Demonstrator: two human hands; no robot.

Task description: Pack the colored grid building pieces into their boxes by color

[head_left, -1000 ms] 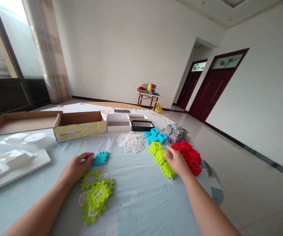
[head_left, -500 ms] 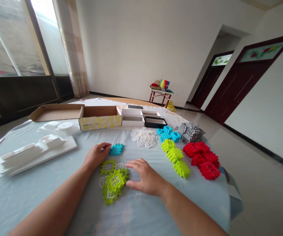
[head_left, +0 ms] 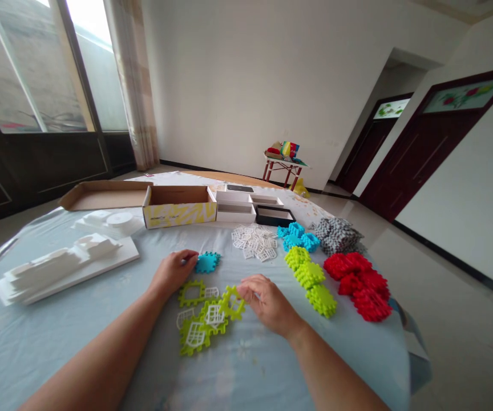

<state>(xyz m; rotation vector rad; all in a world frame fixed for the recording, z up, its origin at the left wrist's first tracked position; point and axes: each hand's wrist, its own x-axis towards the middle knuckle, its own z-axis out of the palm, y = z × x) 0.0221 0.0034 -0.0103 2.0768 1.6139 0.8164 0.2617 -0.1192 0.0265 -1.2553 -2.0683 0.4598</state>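
Right hand (head_left: 267, 304) moving onto lime-green waffle block (head_left: 231, 302), fingers touching its edge; left hand (head_left: 172, 273) resting just beside blue waffle block (head_left: 207, 262); hands apart.

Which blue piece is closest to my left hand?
The lone blue spiky piece, just beside your left hand. The other blue pieces sit together in a blue cluster farther off, past the white lattice pieces.

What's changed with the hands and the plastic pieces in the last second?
The right hand moved left from the red pieces and now touches a lime grid piece, shifted right of the front cluster. The left hand stayed beside the blue piece.
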